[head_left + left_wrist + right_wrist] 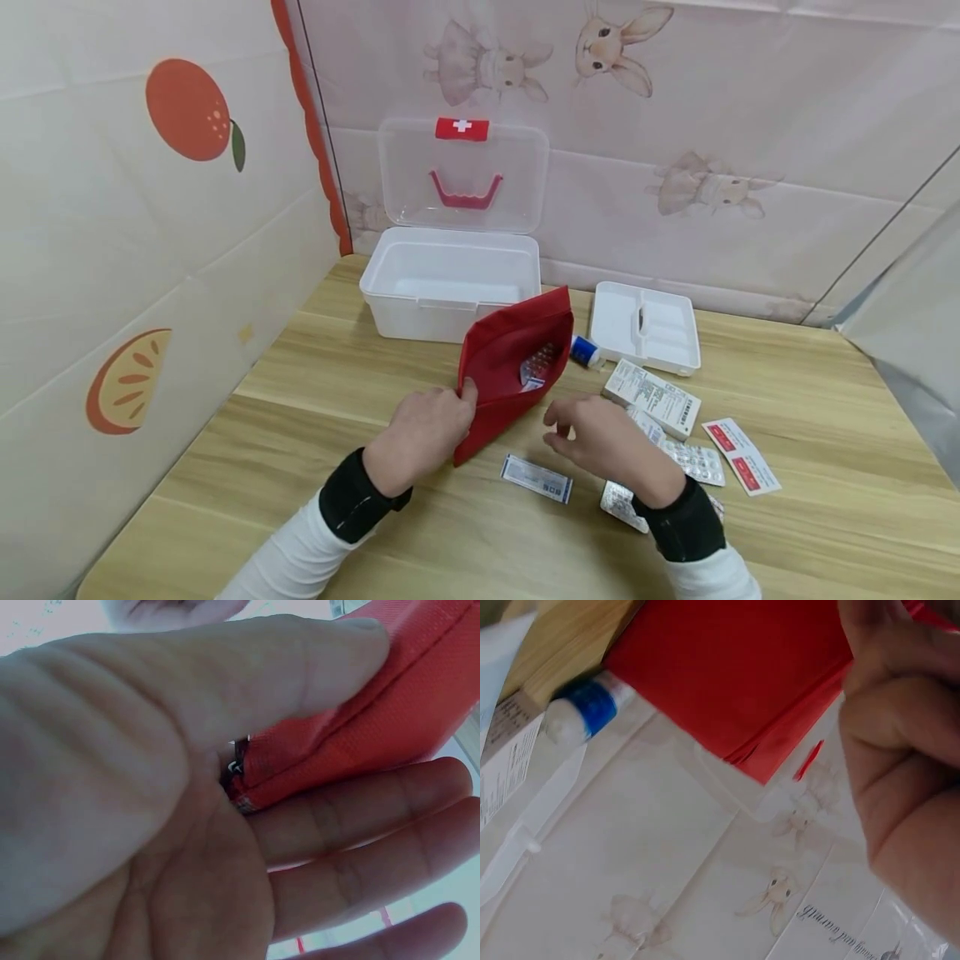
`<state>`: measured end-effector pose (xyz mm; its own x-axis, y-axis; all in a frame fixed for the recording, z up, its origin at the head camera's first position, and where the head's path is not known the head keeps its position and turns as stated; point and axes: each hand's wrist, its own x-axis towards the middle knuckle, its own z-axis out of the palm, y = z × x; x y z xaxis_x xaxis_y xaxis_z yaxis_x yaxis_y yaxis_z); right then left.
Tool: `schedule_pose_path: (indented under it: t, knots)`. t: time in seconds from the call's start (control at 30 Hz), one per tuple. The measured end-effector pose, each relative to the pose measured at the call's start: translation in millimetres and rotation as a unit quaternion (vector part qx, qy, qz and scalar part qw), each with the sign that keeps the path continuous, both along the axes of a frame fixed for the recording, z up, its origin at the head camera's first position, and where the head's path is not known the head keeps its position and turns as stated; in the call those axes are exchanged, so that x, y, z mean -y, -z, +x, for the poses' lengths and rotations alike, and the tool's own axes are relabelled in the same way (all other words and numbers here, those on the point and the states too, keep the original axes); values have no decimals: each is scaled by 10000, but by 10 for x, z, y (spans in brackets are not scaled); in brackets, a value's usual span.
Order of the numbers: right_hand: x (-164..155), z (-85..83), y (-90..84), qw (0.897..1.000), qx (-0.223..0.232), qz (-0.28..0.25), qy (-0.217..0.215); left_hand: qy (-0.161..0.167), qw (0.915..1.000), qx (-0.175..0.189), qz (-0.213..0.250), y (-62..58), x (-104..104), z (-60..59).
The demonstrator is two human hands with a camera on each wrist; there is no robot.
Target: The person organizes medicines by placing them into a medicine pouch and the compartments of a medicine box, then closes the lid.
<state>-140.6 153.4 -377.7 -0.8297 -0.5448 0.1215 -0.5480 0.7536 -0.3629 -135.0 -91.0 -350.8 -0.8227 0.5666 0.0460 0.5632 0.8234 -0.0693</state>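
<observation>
My left hand (427,429) pinches the edge of a red pouch (495,358), thumb on one side and fingers on the other, as the left wrist view shows. The pouch stands tilted with its mouth gaping. Inside lie a blister pack (537,363) and a small white-and-blue packet (533,384). To the right of the pouch, my right hand (603,442) hovers with loosely bent fingers and nothing seen in them. Below, between the hands, a flat white-and-blue sachet (536,478) lies on the wooden table (300,467).
Behind the pouch stands a white first-aid box (412,317) with its clear lid (405,167) raised. A white divided tray (615,308), a blue-and-white bottle (583,351), a medicine box (652,397), blister packs (697,462) and a red-and-white card (742,456) lie to the right.
</observation>
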Motion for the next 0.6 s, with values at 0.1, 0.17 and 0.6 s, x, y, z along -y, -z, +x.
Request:
schedule_pose_path:
  t: [0.1,0.17,0.6]
  knots:
    - [63,26,39,9980,456,430,-109,3,10000,-8,-8,2,-1,1]
    - [102,44,56,9950,761,643,-100,-10,10000,15,-18,6,-2,2]
    - [380,141,246,9855,740,1505,-249,44,10000,-62,-46,37,1,-15]
